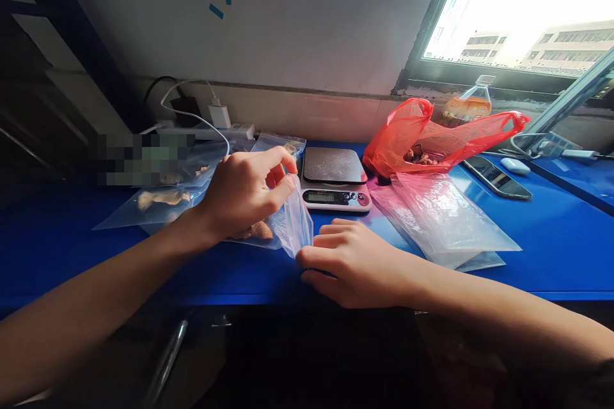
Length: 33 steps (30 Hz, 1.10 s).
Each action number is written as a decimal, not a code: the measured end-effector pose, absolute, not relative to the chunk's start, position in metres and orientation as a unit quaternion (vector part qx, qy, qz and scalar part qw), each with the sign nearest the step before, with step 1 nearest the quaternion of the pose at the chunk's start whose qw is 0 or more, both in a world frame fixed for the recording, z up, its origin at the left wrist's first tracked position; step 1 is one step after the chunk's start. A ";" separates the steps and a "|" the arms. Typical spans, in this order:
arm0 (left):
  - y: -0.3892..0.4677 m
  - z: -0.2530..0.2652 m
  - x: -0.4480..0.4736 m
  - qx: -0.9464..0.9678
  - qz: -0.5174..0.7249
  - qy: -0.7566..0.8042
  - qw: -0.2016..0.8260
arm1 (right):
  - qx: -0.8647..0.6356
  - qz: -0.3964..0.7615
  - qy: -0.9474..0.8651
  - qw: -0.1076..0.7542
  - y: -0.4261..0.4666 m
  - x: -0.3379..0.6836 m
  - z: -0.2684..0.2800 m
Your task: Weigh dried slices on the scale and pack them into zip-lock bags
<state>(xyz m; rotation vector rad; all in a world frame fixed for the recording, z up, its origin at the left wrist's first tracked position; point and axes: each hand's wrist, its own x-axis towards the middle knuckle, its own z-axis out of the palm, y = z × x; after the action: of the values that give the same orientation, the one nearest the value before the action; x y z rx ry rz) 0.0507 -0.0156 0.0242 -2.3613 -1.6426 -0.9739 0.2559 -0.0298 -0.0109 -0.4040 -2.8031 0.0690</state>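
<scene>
Between my two hands a clear plastic bag is held on edge, with brown dried pieces showing low on its left side. My left hand pinches the bag's upper part between thumb and fingers. At the lower right corner, my right hand grips the bag with thumb and forefinger. Just behind the bag stands a kitchen scale, its metal plate bare and its display too small to read. Part of the bag is hidden behind my left hand.
Filled clear bags lie at the left on the blue table. A stack of flat clear bags lies right of the scale. Behind it stand an open red plastic bag with brown chunks and a bottle. A phone lies further right.
</scene>
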 end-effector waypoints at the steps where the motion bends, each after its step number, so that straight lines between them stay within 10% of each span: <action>1: -0.014 0.025 0.049 -0.775 -0.321 -0.542 0.053 | -0.130 0.033 -0.975 0.177 -0.029 0.257 -0.010; 10: -0.012 0.029 0.039 -0.805 -0.417 -0.418 -0.061 | -0.119 0.324 -0.839 0.420 -0.027 0.291 0.027; 20: -0.032 0.025 0.049 -0.864 -0.383 -0.291 0.147 | -0.068 0.568 -0.706 0.416 -0.017 0.302 0.031; 28: -0.036 0.063 0.024 -0.853 -0.438 -0.237 -0.156 | -0.205 0.504 -0.640 0.543 -0.007 0.290 0.028; 33: -0.025 0.076 -0.002 -0.682 -0.645 -0.269 -0.213 | -0.252 0.440 -0.738 0.444 -0.025 0.269 0.011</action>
<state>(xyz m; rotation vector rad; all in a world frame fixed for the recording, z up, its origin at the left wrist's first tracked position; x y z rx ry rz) -0.0020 -0.0246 0.0755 -2.4935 -0.9853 -2.3601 0.2693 -0.0250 0.0110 -0.6257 -1.8305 1.0909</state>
